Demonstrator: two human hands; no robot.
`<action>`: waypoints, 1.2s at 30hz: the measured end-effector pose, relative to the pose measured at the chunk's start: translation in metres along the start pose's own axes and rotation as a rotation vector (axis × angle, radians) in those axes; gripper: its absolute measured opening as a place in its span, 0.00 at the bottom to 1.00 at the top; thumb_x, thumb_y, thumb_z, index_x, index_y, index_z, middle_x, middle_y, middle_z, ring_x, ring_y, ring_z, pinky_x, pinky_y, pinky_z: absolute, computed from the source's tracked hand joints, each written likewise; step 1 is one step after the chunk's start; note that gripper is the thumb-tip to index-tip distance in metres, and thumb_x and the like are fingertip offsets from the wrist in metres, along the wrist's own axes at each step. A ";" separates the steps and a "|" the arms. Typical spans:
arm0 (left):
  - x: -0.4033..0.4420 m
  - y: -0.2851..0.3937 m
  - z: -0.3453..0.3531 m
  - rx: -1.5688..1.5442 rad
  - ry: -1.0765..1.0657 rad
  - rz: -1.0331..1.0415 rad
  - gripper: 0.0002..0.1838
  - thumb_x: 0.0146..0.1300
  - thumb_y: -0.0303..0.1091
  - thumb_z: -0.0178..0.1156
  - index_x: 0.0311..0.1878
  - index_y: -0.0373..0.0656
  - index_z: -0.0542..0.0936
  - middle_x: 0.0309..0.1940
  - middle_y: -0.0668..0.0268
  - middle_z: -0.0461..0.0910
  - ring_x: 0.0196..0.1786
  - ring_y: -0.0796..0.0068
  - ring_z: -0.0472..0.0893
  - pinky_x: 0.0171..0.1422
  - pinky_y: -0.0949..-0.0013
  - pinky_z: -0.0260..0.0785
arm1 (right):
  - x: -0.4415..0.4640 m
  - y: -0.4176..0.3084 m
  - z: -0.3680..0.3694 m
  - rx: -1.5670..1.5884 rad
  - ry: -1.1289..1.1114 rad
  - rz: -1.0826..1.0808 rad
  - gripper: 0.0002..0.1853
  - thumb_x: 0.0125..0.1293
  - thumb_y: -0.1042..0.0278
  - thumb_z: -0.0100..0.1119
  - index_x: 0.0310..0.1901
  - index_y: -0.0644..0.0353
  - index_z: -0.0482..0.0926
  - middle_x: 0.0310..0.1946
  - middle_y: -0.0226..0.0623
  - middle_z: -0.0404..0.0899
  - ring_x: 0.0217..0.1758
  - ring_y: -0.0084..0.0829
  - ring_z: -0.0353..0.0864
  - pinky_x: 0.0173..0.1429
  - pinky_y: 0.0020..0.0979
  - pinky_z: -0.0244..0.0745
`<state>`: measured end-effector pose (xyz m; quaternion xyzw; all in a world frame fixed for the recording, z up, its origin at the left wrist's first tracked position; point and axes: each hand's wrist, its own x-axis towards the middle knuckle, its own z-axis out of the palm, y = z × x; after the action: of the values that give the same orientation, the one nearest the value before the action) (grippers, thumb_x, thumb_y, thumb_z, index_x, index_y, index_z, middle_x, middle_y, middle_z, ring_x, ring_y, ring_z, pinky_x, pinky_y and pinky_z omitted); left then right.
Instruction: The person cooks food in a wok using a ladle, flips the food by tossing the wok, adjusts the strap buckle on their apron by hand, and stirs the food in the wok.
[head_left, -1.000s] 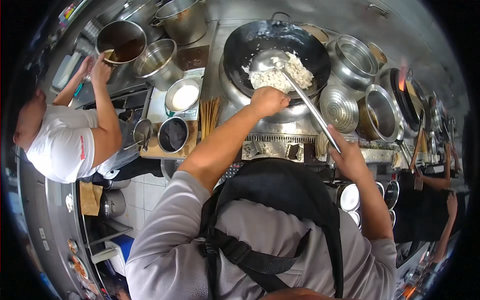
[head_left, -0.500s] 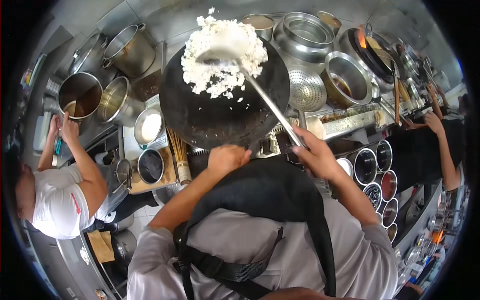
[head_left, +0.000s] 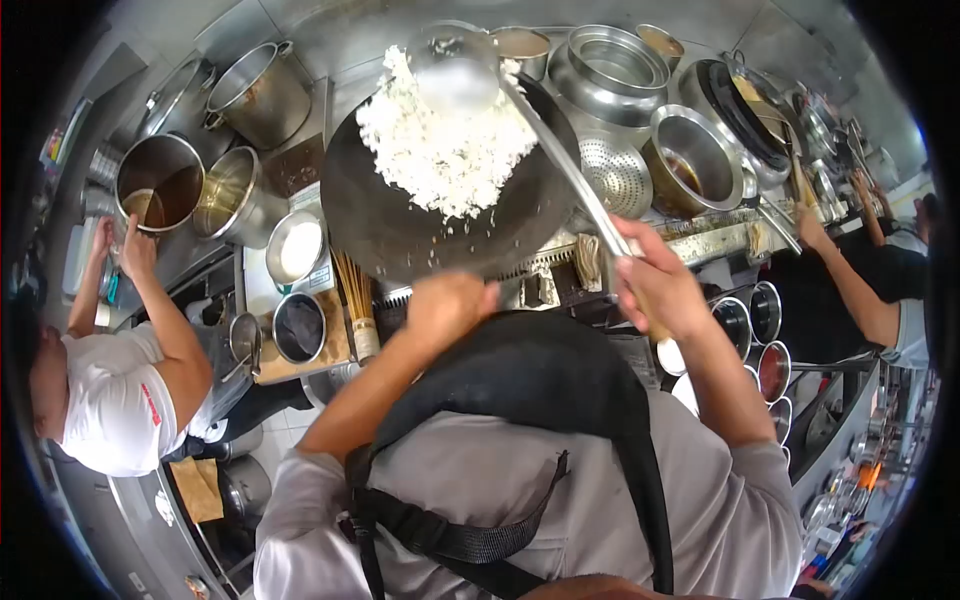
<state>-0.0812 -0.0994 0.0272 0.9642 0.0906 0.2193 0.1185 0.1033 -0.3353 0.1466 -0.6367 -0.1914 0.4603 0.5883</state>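
A big black wok is lifted toward me, tilted, with white rice spread over its far half and some loose grains falling near the middle. My left hand is closed around the wok's near edge, its grip partly blurred. My right hand is wrapped round the handle of a long metal ladle. The ladle's bowl, smeared by motion, is over the far edge of the rice.
On the left, a co-worker in a white shirt reaches to a pot of brown liquid. A bowl of white contents stands left of the wok. Right are a perforated strainer, a steel pot and several small containers.
The wok has come up and toward me from the stove. Rice has shifted within it, and the ladle has moved to the far side. My right hand has moved slightly right since the middle frame.
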 end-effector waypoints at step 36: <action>0.038 -0.031 0.042 0.085 0.048 -0.088 0.23 0.68 0.49 0.61 0.20 0.45 0.78 0.23 0.57 0.80 0.26 0.49 0.81 0.32 0.48 0.73 | 0.093 0.037 -0.004 0.063 -0.071 0.100 0.27 0.76 0.66 0.55 0.73 0.56 0.63 0.21 0.31 0.71 0.14 0.24 0.68 0.16 0.26 0.63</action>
<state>-0.0329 -0.0694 -0.0023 0.9579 0.1449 0.2330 0.0846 0.1423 -0.2730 0.0778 -0.6101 -0.1654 0.5172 0.5770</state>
